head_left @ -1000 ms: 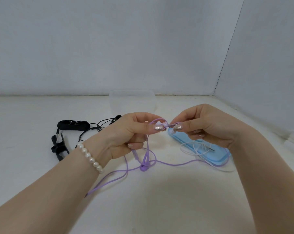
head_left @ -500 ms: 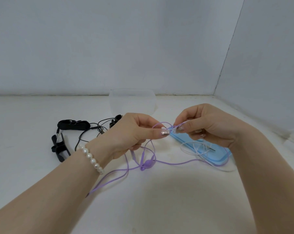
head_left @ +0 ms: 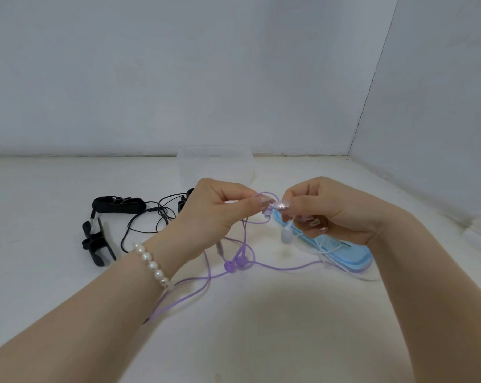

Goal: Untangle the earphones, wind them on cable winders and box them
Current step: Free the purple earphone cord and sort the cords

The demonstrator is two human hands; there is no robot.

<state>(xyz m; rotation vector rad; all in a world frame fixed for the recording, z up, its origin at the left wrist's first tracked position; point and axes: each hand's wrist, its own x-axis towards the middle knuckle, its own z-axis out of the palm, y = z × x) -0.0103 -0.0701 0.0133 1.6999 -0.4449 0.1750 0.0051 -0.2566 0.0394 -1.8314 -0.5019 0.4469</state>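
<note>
Both hands, the left hand (head_left: 211, 214) and the right hand (head_left: 327, 214), pinch the purple earphone cable (head_left: 264, 265) between them, its loops hanging down to the table (head_left: 261, 341) below.

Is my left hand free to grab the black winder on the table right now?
Probably not yet: the left hand is pinching the purple earphone cable. The black winder lies unobstructed beside it.

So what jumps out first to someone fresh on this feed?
Both hands, left and right, pinch a purple earphone cable between them at centre, its loops trailing onto the table. Black earphones lie tangled at left, and a blue tray with white cable sits under the right hand.
</note>
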